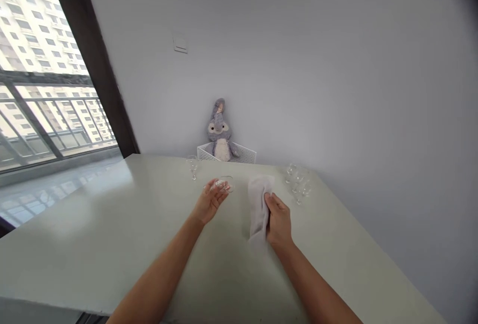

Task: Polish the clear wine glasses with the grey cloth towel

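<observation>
Head: pale table (112, 244) beneath cloth (257, 202), grey wall (317, 65)

I hold the left hand (212, 202) left of lower centre, fingers parted and bent, the right hand (279, 219) right of it, curled closed, both forearms (164, 269) slanting from the bottom edge

Cool daylight comes through the tall, dark-framed window (48, 110), far left of the grey-and-white plush toy (221, 132), and the pale apartment block (56, 25) outside is nearly washed out. Glare lies on the glossy pale-green table (100, 224), forward and left of the toy; the plain grey wall (354, 75) darkens rightward of it. Wide-angle distortion slants the window frame. In front of the toy, the clear rounded glass (226, 184) looks faint, its outline perhaps blurred.
</observation>
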{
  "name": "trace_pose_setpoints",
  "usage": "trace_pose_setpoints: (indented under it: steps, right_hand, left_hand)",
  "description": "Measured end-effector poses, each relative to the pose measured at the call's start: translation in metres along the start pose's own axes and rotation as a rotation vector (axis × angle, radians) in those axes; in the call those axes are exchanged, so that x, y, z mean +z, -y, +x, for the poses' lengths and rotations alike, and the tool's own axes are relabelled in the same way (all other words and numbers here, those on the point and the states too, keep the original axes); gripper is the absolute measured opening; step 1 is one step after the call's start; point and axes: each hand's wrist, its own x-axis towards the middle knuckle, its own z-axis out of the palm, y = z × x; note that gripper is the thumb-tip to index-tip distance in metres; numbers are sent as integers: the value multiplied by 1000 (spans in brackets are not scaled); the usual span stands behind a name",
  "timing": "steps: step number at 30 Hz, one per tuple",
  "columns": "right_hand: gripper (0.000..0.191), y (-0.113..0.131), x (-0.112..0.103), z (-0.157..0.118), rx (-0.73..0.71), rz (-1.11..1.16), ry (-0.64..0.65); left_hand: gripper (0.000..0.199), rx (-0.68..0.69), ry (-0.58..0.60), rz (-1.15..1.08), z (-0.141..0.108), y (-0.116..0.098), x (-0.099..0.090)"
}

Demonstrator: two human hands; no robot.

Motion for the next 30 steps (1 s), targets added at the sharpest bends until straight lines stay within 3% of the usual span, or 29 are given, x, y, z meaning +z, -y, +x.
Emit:
trace_pose_setpoints:
  steps: [4,8,11,16,21,23,27,30]
  right_hand:
    - [27,-14,12,-7,-43,-82,142]
    - [40,-36,19,-15,-19,-122,397]
    - [50,-45,15,-17,16,-121,512]
    - [32,-51,-3,-6,111,-279,698]
    - [17,-55,-11,3,-109,-513,649]
    - [23,-57,-10,3,-16,-396,621]
    - [41,-59,-7,1,340,65,557]
    - [43,-61,-4,-4,414,152,559]
  left_hand:
    - [35,-12,89,42,-16,24,15]
    - [40,-22,107,112,-23,36,13]
    - [41,-61,139,180,-26,38,8]
    - [46,-114,209,386,-26,38,4]
    - [37,-93,193,596,-23,39,1]
    - [41,-98,217,609,-24,37,2]
    - [52,-48,283,644,-26,28,5]
    - [43,-20,267,744,-24,23,3]
